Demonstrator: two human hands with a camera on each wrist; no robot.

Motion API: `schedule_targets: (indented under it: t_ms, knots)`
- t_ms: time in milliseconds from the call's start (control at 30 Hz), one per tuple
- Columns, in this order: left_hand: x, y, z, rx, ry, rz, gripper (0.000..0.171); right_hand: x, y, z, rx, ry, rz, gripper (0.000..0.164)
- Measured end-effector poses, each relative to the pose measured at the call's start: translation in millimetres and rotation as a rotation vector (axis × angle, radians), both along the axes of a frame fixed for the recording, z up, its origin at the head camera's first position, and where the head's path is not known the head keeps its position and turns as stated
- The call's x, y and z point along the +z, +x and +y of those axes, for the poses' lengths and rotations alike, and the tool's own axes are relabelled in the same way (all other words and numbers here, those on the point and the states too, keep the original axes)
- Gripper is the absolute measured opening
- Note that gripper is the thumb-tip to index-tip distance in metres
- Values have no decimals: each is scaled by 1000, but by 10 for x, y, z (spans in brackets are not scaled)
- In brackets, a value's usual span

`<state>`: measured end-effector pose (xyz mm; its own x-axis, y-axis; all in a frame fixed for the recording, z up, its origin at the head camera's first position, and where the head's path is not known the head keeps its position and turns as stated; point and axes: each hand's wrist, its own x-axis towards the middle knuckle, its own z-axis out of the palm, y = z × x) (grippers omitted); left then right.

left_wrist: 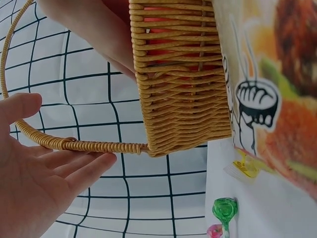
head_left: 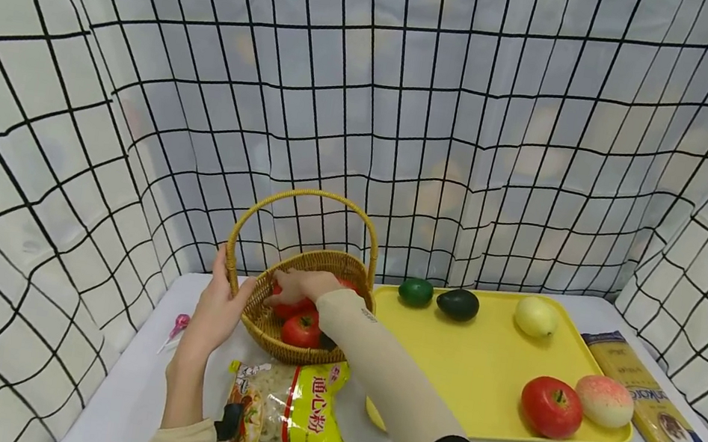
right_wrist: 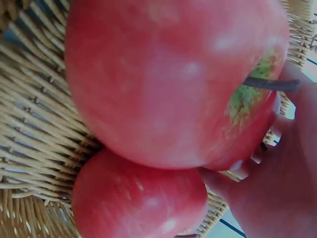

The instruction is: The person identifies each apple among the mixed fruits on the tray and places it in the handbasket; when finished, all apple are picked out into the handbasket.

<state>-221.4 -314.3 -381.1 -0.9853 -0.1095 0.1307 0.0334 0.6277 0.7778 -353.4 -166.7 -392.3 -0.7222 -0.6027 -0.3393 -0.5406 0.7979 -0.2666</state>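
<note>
A wicker basket with a tall arched handle holds several red apples. My left hand is at the handle's left side; in the left wrist view its straight fingers lie along the handle, with the thumb apart above. Inside the basket, my right hand grips a red apple, its fingers curled around the side. A large apple with a dark stem fills much of the right wrist view and partly hides the gripped one. Another apple sits below it against the wicker.
A pasta bag lies in front of the basket. The yellow tray at right carries two avocados, a lemon, a red apple and a peach. Beyond it lies a blue-gold packet. Lollipops lie left.
</note>
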Motion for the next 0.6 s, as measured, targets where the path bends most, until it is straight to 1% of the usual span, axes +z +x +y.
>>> schedule_targets:
  t_ms: [167,333,400,467,600]
  knots:
    - [15,-37,-14,-12,2,2,85,87,-6,64,23,35,30,76]
    - [28,-52,-6,-13,1,8,85,189,6,244,102,-5,76,70]
    - [32,-54,-2,-14,2,14,85,222,42,365,138,-64,93,64]
    - [31,-47,-1,-14,3,13,85,235,116,515,170,-144,97,59]
    - [18,-3,-19,-3,-7,-7,85,196,365,883,198,-325,62,54]
